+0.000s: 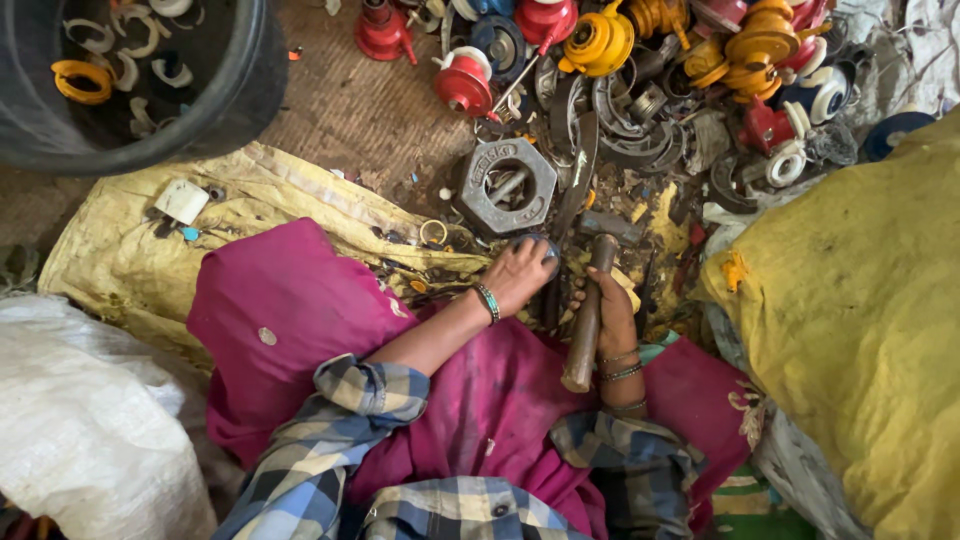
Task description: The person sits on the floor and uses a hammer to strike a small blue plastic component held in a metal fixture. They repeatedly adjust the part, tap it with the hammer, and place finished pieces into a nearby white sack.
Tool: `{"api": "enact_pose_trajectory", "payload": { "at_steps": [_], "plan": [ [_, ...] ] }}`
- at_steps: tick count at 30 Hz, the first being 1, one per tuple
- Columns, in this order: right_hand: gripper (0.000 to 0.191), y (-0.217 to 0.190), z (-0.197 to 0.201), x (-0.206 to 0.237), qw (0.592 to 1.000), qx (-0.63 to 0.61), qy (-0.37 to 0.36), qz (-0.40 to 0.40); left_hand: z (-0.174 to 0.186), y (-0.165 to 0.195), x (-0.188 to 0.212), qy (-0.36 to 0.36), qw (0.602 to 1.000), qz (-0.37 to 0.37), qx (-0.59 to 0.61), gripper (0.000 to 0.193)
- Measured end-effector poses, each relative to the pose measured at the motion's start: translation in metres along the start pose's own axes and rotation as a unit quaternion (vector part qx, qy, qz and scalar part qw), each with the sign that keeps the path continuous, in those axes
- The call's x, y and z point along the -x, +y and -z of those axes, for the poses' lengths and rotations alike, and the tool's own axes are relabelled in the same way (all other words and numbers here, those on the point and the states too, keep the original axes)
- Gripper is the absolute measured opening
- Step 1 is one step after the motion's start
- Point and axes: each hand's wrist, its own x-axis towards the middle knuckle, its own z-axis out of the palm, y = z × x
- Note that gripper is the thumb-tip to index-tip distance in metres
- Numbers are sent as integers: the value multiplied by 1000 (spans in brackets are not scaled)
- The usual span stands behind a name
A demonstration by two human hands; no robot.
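left hand [520,272] closed over a small round dark part [541,245], pinned on the ground just below the grey hex nut [508,187] | right hand [613,318] fisted round hammer [590,312] handle, head up beside left hand | red/yellow parts pile [640,50] above

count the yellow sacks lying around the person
2: one flattened yellow sack on the floor ahead-left, beside the pink cloth; one bulging yellow sack at the right. Others may be hidden.
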Motion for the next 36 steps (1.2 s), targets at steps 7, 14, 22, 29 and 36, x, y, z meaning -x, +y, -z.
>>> {"api": "enact_pose_trajectory", "payload": {
  "at_steps": [7,14,22,29,36],
  "plan": [
    [19,-3,-4,7,999,-12,-42,6,30,-28,-18,38,891,204,404,66],
    [21,-3,-4,7,1000,-10,-21,3,42,-44,-20,67,522,208,825,64],
    [22,-1,-1,2,999,-21,-29,-10,24,-42,-19,71,650,274,705,50],
    [21,-1,-1,3,1000,-2,-8,5,7,-50,-25,196,573,245,757,57],
    [19,-1,-1,0,1000,-2,-16,-23,6,-52,-27,312,853,79,411,42]
  ]
}}
